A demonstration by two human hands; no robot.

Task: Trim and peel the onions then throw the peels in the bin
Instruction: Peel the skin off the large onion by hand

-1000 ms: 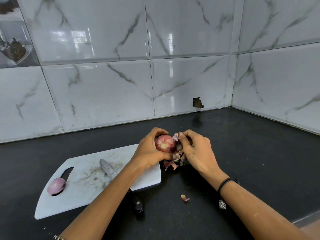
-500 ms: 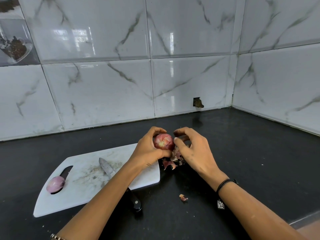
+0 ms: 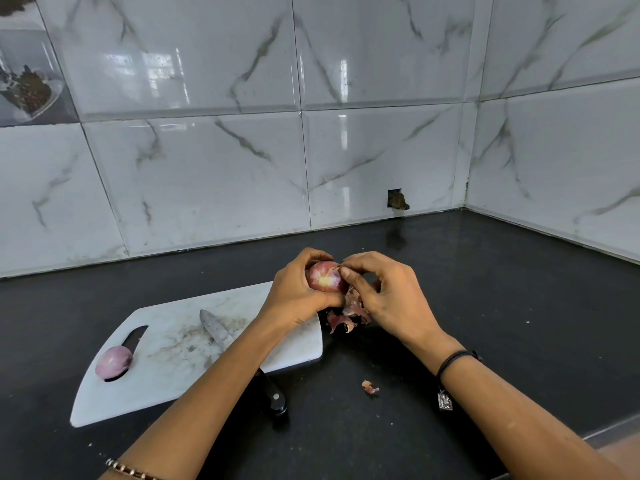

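Note:
A red onion [image 3: 325,277] with its trimmed pale end facing me is held above the black counter. My left hand [image 3: 298,295] grips it from the left. My right hand [image 3: 384,295] pinches a strip of skin at the onion's upper right edge. Loose peels [image 3: 348,315] lie in a pile on the counter right under my hands. A second, peeled onion [image 3: 113,361] sits at the left end of the white cutting board [image 3: 166,372]. No bin is in view.
A knife lies across the board, blade [image 3: 216,329] on it and black handle [image 3: 273,396] past its front edge, partly under my left forearm. One stray peel [image 3: 370,387] lies on the black counter [image 3: 502,299]. Tiled walls meet in a corner at back right.
My right hand let its earlier peel go and came back onto the onion, now pinching skin at its top right. My left hand turned the onion slightly; the cut end faces me more.

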